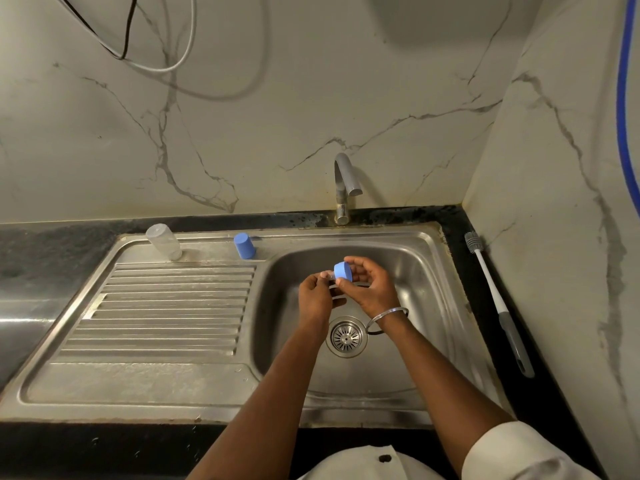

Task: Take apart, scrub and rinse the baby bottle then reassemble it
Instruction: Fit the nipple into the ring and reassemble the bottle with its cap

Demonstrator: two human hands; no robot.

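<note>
Head view, left hand (pixel 317 299), right hand (pixel 372 289) hold ring (pixel 343 271), brush (pixel 498 303) nearby

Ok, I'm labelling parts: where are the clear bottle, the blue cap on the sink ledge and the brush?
clear bottle (pixel 163 242), head view, middle of its body
blue cap (pixel 244 246), head view, its side wall
brush (pixel 489 280), head view, white handle

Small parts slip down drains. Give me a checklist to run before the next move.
1. Grip on the ring: ok, the right hand pinches it above the sink.
2. Hold of the left hand: cannot tell; it crowds the ring.
3. Drain covered: ok, the strainer is in.
4. Water off: ok, no stream from the tap.
5. Scrubber handy: ok, the brush lies on the counter.
6. Other parts parked: ok, bottle and cap on the draining board.
</note>
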